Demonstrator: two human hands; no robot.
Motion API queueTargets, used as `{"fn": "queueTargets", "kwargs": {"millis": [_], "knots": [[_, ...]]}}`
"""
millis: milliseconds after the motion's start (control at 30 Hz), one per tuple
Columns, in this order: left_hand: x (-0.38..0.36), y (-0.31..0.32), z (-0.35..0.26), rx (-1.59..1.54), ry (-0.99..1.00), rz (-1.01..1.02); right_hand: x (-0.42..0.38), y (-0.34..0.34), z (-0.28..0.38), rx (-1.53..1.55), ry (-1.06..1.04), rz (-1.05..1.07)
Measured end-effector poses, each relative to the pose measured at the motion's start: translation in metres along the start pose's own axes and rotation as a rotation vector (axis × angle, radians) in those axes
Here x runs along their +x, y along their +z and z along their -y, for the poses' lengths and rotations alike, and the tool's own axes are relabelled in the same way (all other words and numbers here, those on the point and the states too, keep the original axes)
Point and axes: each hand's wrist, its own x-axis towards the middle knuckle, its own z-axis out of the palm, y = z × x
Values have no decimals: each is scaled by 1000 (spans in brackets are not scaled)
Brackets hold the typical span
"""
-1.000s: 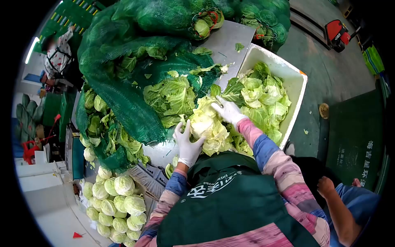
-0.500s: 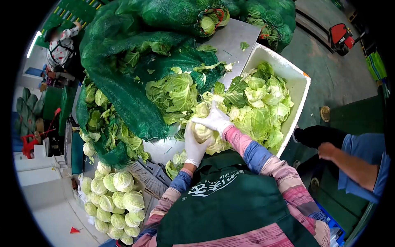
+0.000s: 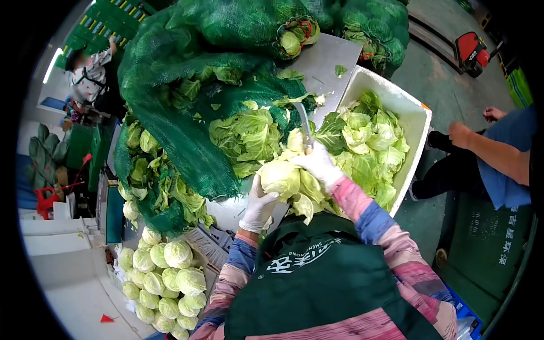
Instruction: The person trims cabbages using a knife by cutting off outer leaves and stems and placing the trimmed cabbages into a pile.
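Note:
My left hand (image 3: pixel 259 207), in a white glove, is wrapped round the lower left side of a pale cabbage (image 3: pixel 280 179). Loosened outer leaves hang from its right side. My right hand (image 3: pixel 319 165), also gloved, grips a curved knife (image 3: pixel 304 123) whose blade points up and away from me. Beyond the cabbage a heap of green leaves (image 3: pixel 249 136) lies on an opened green net (image 3: pixel 187 130). To the right, a white foam box (image 3: pixel 417 130) holds many loose leaves (image 3: pixel 371 141).
Trimmed cabbages (image 3: pixel 164 283) are piled at the lower left. Full net sacks (image 3: pixel 243 28) lie at the back of the metal table (image 3: pixel 328 62). A person in blue (image 3: pixel 513 153) stands at the right, another person (image 3: pixel 90 79) far left. A red pallet jack (image 3: pixel 470 54) is behind.
The cabbage is raised and its outer leaves have come away on the right. The knife blade now shows in my right hand. The person in blue has moved closer to the box, arms higher.

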Motion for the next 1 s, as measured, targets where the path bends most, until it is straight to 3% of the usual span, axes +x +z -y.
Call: {"fn": "queueTargets", "kwargs": {"millis": [67,100,167,200,233,267,300,333,367,400,433,467,500,533,600,633,667,700,767,833,900,933,967,1000], "knots": [[-5,1,-5,-195,-52,73,-5,-22,15,-59,-37,28],[-9,-15,6,-208,-24,-27,-3,-41,14,-117,-80,31],[0,-12,-5,-349,-104,-119,11,-88,-21,-860,-143,-105],[3,-14,-4,226,125,-19,8,-97,-12,-1036,2,-127],[5,-15,-2,784,390,-62,0,-101,8,-1207,151,-150],[6,-7,-10,245,261,23,-9,-90,33,-1102,159,-150],[8,-3,-12,-22,197,76,-14,-78,33,-1001,-118,-202],[11,1,-14,-289,125,112,-20,-62,43,-732,-264,-125],[15,5,-10,-254,135,95,-36,-39,69,-364,-302,21],[19,9,-4,-218,146,78,-48,-25,84,-307,-251,179],[25,13,1,-183,158,63,-52,-10,80,-632,-623,95],[30,18,5,-147,169,48,-64,1,90,-741,-611,133],[34,22,7,-112,181,32,-65,10,85,-869,-715,43],[31,32,3,-262,152,102,-64,14,78,-845,-672,14],[29,37,2,-207,170,78,-62,11,71,-822,-628,-8],[27,38,2,-150,188,52,-59,5,70,-679,-646,41],[29,23,9,-266,96,152,-54,-1,68,-535,-660,90],[16,41,-8,-366,-39,92,-40,-7,47,-169,-482,40],[10,41,-2,18,118,102,-31,-44,70,-24,-171,125],[-2,61,-11,237,203,74,-9,-89,54,-916,-180,8],[-1,71,-23,330,253,53,-18,-101,46,-1330,-23,-200],[4,68,-26,-131,75,115,-21,-98,53,-1148,-41,-153],[8,66,-26,-592,-112,176,-25,-91,45,-946,-313,-164],[11,66,-21,-483,-107,77,-34,-76,53,-679,-291,-70]]}}
